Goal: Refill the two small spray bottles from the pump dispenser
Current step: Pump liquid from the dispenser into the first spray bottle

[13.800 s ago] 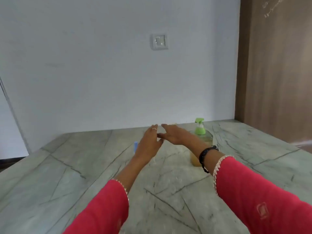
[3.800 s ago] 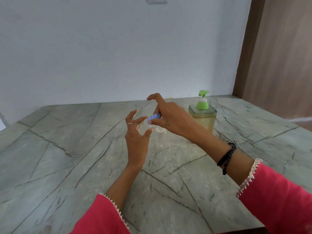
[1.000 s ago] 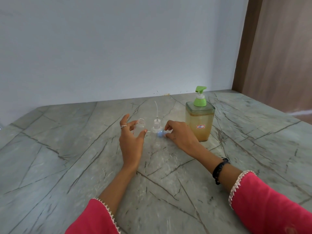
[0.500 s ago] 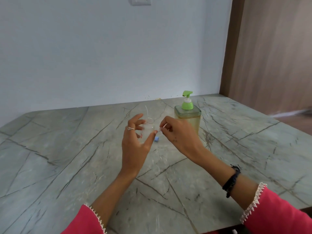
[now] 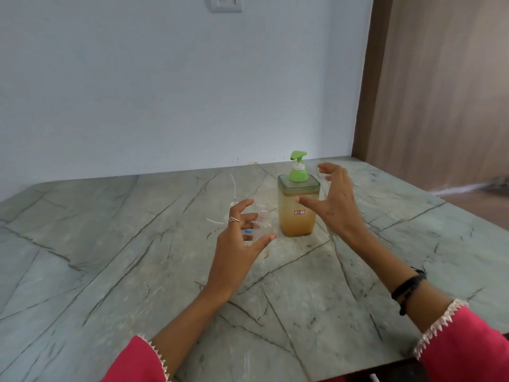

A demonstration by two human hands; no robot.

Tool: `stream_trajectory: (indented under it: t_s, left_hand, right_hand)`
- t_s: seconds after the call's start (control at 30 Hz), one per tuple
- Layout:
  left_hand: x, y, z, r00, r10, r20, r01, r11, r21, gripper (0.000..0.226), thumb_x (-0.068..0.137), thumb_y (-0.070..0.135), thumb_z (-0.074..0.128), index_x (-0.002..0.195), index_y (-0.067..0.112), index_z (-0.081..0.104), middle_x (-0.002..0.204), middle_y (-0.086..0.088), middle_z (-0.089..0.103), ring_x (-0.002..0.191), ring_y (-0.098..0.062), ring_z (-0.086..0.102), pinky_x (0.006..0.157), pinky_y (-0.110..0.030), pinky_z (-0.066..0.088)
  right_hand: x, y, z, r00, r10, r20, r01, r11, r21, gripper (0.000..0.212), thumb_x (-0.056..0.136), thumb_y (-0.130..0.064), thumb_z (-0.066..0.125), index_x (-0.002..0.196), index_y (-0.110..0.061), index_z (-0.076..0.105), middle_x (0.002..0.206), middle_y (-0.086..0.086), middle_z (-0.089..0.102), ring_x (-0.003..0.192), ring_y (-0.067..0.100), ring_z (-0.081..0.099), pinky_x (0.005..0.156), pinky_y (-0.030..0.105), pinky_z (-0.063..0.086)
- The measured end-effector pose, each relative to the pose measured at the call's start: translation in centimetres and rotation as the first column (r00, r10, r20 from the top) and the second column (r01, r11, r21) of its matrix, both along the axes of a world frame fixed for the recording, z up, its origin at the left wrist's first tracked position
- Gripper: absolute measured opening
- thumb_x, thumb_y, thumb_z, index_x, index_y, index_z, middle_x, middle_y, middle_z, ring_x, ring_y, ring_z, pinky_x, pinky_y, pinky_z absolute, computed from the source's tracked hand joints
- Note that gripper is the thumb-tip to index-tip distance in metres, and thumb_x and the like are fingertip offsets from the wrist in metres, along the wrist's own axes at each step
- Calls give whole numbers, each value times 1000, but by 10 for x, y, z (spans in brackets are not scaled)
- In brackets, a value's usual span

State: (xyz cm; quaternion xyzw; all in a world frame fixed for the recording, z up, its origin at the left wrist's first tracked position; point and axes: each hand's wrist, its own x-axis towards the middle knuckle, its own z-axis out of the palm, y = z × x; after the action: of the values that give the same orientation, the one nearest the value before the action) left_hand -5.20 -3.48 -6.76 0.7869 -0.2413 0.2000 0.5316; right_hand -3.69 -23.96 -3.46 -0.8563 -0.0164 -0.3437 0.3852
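The worktop (image 5: 110, 271) is grey-green marble with dark veins, its back edge against a pale wall (image 5: 165, 92) and its right back corner beside a wooden panel (image 5: 440, 92). A switch plate (image 5: 225, 2) sits high on the wall.

Toward the middle of the worktop, left of the hands, a spray head with a thin white tube (image 5: 233, 186) stands upright, the tube pointing up. Another white tube (image 5: 214, 221) lies flat just right of it. A bit of blue, perhaps a cap (image 5: 248, 231), shows between the fingers of the left hand (image 5: 237, 244), though it is too blurred to be sure.

The left hand reaches forward from a pink sleeve (image 5: 132, 362), fingers spread and loosely bent, a ring (image 5: 233, 219) on one finger. It cups around a small clear bottle (image 5: 261, 224) that has no top on; thumb on its right, fingers on its left. Whether the fingers actually touch the bottle I cannot tell; nothing is firmly gripped.

Just right of the bottle stands the dispenser (image 5: 297, 210), a square clear jar of amber liquid with a green pump and a small label, upright, toward the back edge.

The right hand (image 5: 336, 205) hovers at the dispenser's right side, open, fingers spread and curved, thumb across the jar's front, holding nothing. A black band (image 5: 407, 288) circles that wrist
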Motion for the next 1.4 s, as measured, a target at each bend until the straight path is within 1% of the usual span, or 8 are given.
stream_trajectory:
  t_s: [0.1,0.2,0.27,0.5,0.63,0.77,1.1,1.4]
  left_hand:
    - [1,1,-1,1000,1,-7,-1,1000,2,64,72,28,76,119,42,35,108,12,58,96,-1,59,79,-7,48]
    - [1,2,-1,1000,13,-11,-13,1000,-9,64,71,31,75,118,45,35,105,19,56,96,0,59,79,-10,49]
    - [1,2,0,1000,15,-14,-16,1000,-12,62,68,37,74,116,45,35,103,24,54,94,1,60,78,-9,49]
    - [0,3,3,1000,25,2,-25,999,-19,61,63,45,68,116,42,36,107,16,55,91,-1,59,76,-5,48]
    - [1,4,4,999,36,7,-36,999,-33,61,64,43,69,115,43,37,106,20,55,90,1,59,74,-5,48]
    - [1,4,4,999,48,21,-47,998,-50,65,66,37,72,119,39,35,103,26,53,90,2,59,73,-4,47]
    - [-2,3,4,998,60,27,-59,997,-50,71,70,29,75,128,31,35,107,12,57,89,1,59,71,-2,45]
    - [-5,3,7,998,51,19,-50,997,-57,72,65,41,70,127,35,33,114,7,58,91,-8,61,70,0,44]
  right_hand:
    - [16,-6,1,980,128,-154,-109,986,124,92,69,-33,84,142,-17,30,143,6,37,130,18,37,102,28,34]
    - [23,-4,1,958,229,-175,-194,961,195,94,70,-27,84,144,-18,28,134,0,41,115,8,41,80,1,35]
    - [26,-4,-1,955,245,-167,-211,957,200,90,71,-23,83,144,-19,29,125,-5,40,105,5,43,65,-3,37]
    - [34,-9,4,949,245,-197,-230,968,96,87,67,-29,85,138,-19,35,125,-2,47,103,8,51,71,3,39]
    - [34,-11,3,968,160,-194,-160,987,17,87,63,-38,86,133,-20,37,125,4,42,113,18,45,90,27,40]
    - [17,-7,8,974,138,-180,-144,989,-20,85,63,-36,87,129,-17,36,121,4,36,108,17,44,87,24,38]
    - [-38,10,9,984,-3,-181,-16,995,-101,91,63,-48,84,131,-15,33,117,1,25,107,17,39,83,24,35]
    - [-57,-3,2,980,54,-194,-59,998,-21,68,81,-36,71,134,-21,32,120,-3,30,120,23,35,90,29,28]
